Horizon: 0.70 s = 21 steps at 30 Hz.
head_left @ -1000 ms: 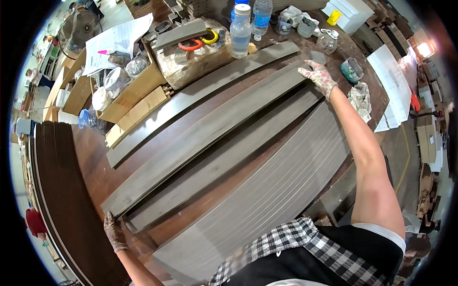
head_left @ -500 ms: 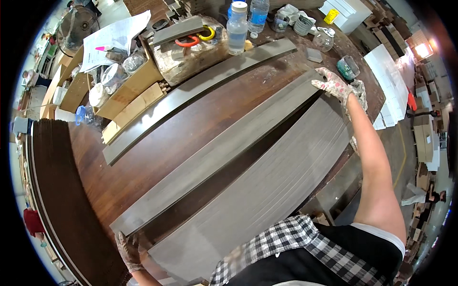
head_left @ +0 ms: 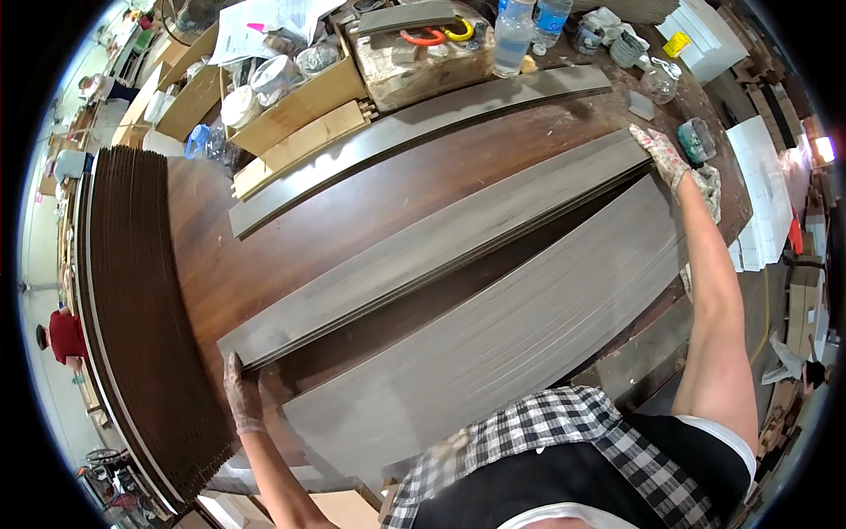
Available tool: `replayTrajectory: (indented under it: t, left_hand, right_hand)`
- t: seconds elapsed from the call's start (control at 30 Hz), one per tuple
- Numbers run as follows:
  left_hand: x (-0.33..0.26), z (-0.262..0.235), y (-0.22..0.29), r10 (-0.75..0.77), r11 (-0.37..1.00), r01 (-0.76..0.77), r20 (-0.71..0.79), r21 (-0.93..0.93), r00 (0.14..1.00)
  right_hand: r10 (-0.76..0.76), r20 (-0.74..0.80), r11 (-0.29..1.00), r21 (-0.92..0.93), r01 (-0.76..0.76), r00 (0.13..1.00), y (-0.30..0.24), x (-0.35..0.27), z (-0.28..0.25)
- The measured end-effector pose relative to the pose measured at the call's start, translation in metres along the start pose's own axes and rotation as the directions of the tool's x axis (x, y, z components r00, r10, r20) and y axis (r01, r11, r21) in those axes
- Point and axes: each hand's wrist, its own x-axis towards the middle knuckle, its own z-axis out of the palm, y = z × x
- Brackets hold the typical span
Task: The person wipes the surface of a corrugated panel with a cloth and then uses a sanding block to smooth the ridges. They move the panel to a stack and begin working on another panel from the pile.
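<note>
A long grey floorboard (head_left: 441, 234) lies slantwise across the brown tabletop, with layered edges along its near side. My left hand (head_left: 243, 397), in a thin glove, grips its near-left end, thumb on the corner. At the far right end, my right hand (head_left: 663, 159), in a flower-patterned glove, is closed round the other end; some fingers are hidden beneath. Nearer to me is a fanned stack of grey floorboards (head_left: 493, 335), separated from the held board by a dark gap. Farther back, another grey floorboard (head_left: 414, 141) rests on the table.
Tall dark-brown stacked boards (head_left: 141, 309) stand at the left. Behind are a cardboard box (head_left: 300, 115) of wrapped things, a worn block (head_left: 423, 75) with red-and-yellow handles on top, and water bottles (head_left: 513, 40). Jars and a green-stained cup (head_left: 696, 139) sit at the right.
The view has turned, so the table things appear farther right. Both hands remain at the floorboard's ends; its layered near edge shows more now. My left thumb now lies over the corner.
</note>
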Motion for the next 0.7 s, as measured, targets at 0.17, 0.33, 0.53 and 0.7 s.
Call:
replayTrajectory:
  t: [0.17, 0.33, 0.53, 0.7]
  left_hand:
    - [0.002, -0.007, 0.037, -0.435, 0.750, 0.426, 0.108, -0.507, 0.894]
    - [-0.007, -0.023, 0.057, -0.563, 0.778, 0.592, 0.184, -0.209, 0.806]
    - [-0.021, -0.035, 0.082, -0.759, 0.601, 0.793, 0.240, -0.099, 0.605]
    - [0.011, -0.045, 0.066, -0.577, 0.626, 0.222, 0.253, 0.747, 0.777]
  right_hand:
    - [0.007, 0.282, 0.991, 0.130, -0.046, 0.959, -0.036, 0.008, -0.005]
    - [-0.029, 0.496, 0.990, -0.108, 0.095, 0.868, -0.045, 0.037, -0.018]
    - [0.359, 0.520, 0.915, -0.359, -0.183, 0.775, -0.123, 0.022, 0.001]
    - [0.313, 0.638, 0.636, -0.691, 0.343, 0.703, -0.126, 0.034, 0.014]
